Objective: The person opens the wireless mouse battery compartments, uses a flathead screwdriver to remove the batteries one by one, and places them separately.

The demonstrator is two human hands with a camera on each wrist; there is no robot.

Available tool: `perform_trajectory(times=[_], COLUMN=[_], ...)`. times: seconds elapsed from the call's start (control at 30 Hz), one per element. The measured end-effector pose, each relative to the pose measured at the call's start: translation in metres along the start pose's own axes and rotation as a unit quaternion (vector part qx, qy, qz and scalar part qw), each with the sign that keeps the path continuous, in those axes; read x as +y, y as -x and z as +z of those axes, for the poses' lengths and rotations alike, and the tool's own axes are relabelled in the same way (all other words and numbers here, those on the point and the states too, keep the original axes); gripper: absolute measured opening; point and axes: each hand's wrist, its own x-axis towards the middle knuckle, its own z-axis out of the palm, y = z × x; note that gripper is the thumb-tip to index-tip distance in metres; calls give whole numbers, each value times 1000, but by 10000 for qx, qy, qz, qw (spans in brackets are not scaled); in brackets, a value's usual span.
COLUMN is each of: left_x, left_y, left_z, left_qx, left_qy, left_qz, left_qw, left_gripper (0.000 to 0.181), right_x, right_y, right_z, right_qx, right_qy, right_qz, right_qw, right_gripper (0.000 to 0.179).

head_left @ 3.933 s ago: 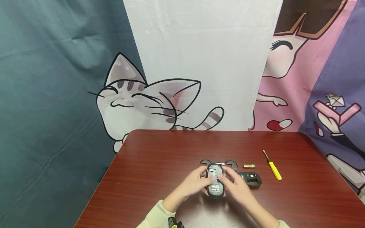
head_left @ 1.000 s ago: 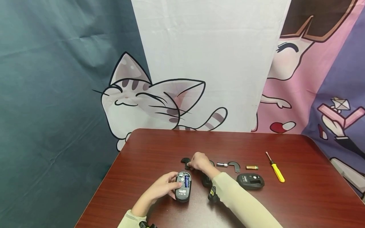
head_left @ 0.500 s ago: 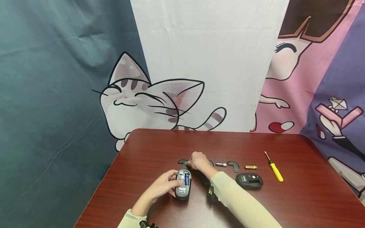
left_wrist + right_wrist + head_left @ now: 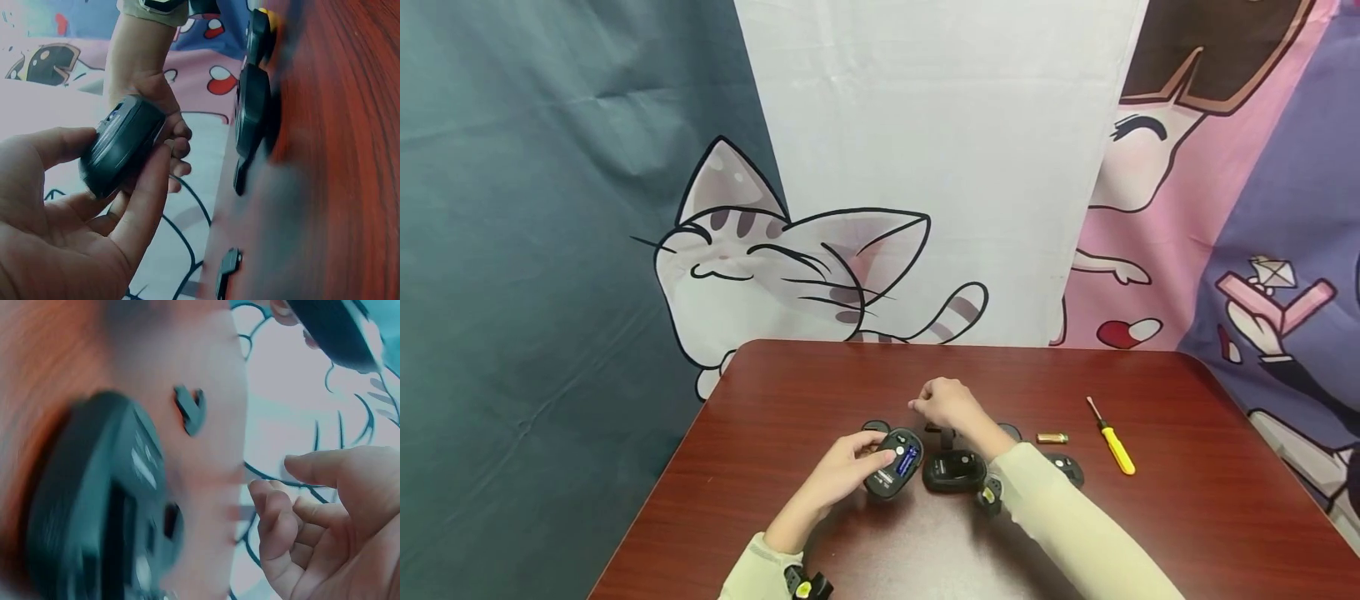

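Observation:
My left hand (image 4: 842, 471) grips a black computer mouse (image 4: 883, 483), its underside tilted up, with a blue battery (image 4: 908, 461) in its open compartment. The left wrist view shows thumb and fingers on opposite sides of the mouse (image 4: 122, 147). My right hand (image 4: 951, 404) hovers beyond a second mouse (image 4: 955, 475). In the right wrist view the fingers of this hand (image 4: 325, 531) are loosely curled, with nothing visible between them. Near the held mouse lies a curved battery cover (image 4: 876, 426), partly hidden; another cover (image 4: 947, 437) lies below my right hand.
Behind my right sleeve a third mouse (image 4: 1066, 469) and a third cover (image 4: 1011, 431) show partly. A gold-coloured battery (image 4: 1052, 438) and a yellow-handled screwdriver (image 4: 1111, 437) lie to the right on the brown table (image 4: 760, 467). A printed cloth hangs behind.
My right hand has left the leftmost cover and moved right. My left hand has tilted the mouse and shifted it slightly right. Earlier, both hands held a mouse without the blue battery visible.

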Motion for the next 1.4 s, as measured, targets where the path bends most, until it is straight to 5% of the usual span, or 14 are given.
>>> perform_trajectory(times=[0.23,0.43,0.83,1.4], left_x=[7,10,15,24], left_y=[-9,-17,-25,-31], left_z=[12,23,31,39], left_qx=[-202,-27,12,-268], left_qy=[247,467,202,626], left_qz=[111,264,267,264], left_qw=[9994,9986,9994,9973], left_gripper=[48,46,39,41], right_x=[27,52,104,168], right_y=[13,23,54,85], right_z=[-29,-46,-74,-97], right_qx=[200,397,588,652], right_qy=[-82,-75,-281,-377], right_qz=[10,5,213,594], right_qw=[9998,9992,9976,9954], right_gripper=[24,22,37,56])
